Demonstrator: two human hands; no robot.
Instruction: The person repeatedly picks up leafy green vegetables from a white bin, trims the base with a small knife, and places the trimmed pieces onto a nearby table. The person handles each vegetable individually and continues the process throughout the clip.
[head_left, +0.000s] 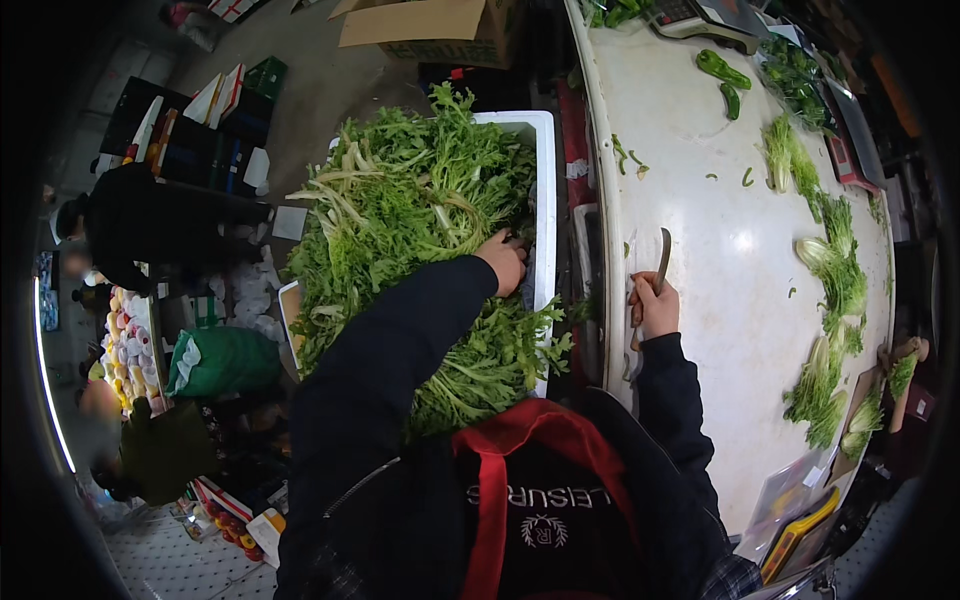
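A white foam box (545, 217) heaped with leafy greens (405, 187) stands in front of me and to the left. My left hand (504, 261) reaches into its right side, fingers bent among the leaves. The fingertips are partly hidden, so I cannot tell whether they grip anything. Over the near left edge of a white tabletop (720, 300), my right hand (655, 306) is closed around a knife with a curved blade (664, 255). The blade points away from me; what looks like its wooden handle shows below the fist.
Frilly pale-stemmed greens (832, 262) line the table's right side. Green peppers (724, 71) and a scale (705, 22) sit at its far end. Beyond the box is an open cardboard carton (450, 34). Other people are at left, and a person's hand (911, 349) holds greens at right.
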